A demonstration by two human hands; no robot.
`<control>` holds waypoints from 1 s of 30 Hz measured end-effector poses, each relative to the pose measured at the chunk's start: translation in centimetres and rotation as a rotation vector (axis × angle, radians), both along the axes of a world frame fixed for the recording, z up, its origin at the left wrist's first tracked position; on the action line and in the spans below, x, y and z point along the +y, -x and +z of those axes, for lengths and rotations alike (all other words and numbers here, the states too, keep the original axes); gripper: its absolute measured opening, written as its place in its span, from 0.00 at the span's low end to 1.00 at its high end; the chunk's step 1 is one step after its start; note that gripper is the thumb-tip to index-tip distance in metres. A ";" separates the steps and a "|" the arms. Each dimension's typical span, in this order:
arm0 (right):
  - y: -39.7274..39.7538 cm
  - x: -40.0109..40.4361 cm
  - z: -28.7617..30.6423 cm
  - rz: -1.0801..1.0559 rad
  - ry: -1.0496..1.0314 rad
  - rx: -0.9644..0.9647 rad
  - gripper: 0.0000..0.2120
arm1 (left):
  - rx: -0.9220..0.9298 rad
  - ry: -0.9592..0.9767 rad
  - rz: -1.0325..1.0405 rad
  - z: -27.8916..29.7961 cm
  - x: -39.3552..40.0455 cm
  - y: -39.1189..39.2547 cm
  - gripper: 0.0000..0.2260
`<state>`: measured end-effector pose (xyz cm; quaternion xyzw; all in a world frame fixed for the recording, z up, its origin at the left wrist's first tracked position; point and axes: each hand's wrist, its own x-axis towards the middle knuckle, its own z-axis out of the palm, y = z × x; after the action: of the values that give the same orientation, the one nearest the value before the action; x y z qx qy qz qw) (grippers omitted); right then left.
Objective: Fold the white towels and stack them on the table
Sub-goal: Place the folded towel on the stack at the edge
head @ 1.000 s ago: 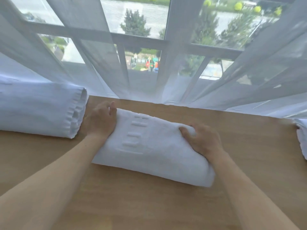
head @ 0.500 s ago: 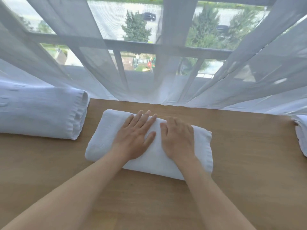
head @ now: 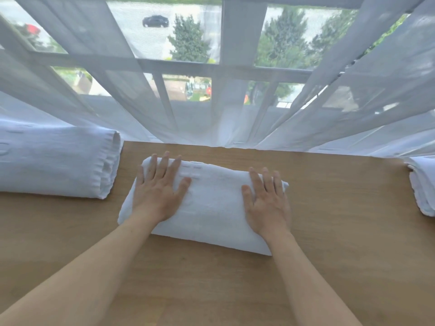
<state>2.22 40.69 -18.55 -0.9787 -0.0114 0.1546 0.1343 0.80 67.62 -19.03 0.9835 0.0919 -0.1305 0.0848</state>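
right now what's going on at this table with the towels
A person is folding white towels at a wooden table by a curtained window. Both hands lie flat, fingers straight, on a folded towel in the middle: the left hand on its left part, the right hand on its right part, pressing it flat. A bigger folded pile sits to the left, and another towel shows at the right edge.

Edge-cut — left towel stack (head: 51, 163), right towel (head: 422, 184) — both partly unseen.
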 end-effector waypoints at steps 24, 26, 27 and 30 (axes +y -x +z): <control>1.7 -2.6 1.2 -0.808 -0.588 0.338 0.56 | 0.194 0.983 0.844 2.9 5.0 3.4 0.44; 2.4 -2.6 1.7 -0.810 -0.640 0.328 0.53 | 0.162 1.022 0.739 3.6 5.4 4.2 0.38; 2.7 -2.5 2.0 -0.808 -0.663 0.310 0.51 | 0.146 1.041 0.687 4.1 5.7 4.6 0.36; 3.4 -1.0 3.5 -0.792 -0.732 0.250 0.45 | 0.047 1.020 0.625 5.3 7.1 5.7 0.30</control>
<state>-1.18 39.67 -15.10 -0.7717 0.3205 0.1934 0.5141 -4.95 74.76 -13.68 0.7420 0.3044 -0.1485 0.5785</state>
